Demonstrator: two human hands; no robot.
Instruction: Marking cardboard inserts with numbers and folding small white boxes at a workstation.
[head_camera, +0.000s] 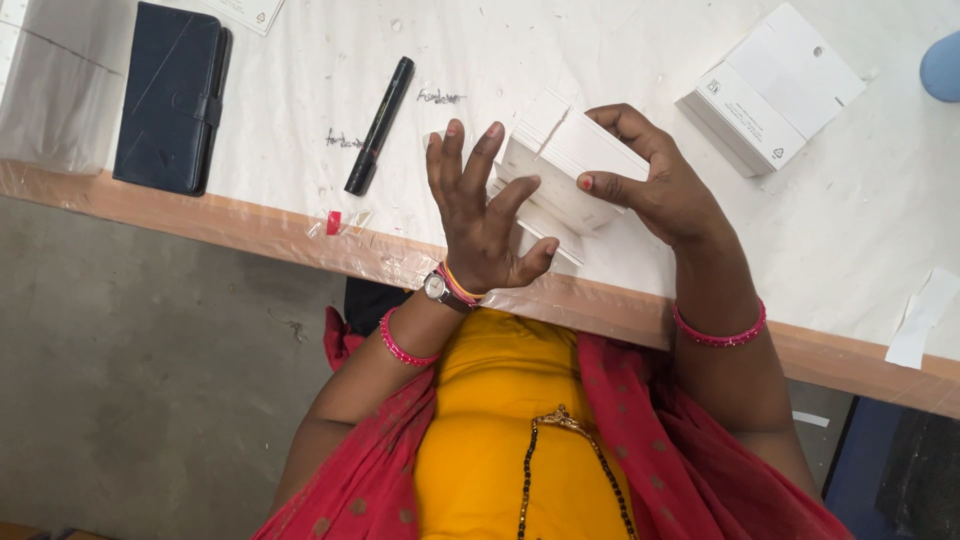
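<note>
Right hand (655, 185) clamped on white box (570, 165), tilted just above table (300, 235) near edge. Left hand (485, 215) released, fingers spread, fingertips beside box. Steady box with right grip; bring left fingers squarely against near face.

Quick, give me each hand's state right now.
Left hand: open, fingers spread, holding nothing.
Right hand: closed on the small white cardboard box.
</note>
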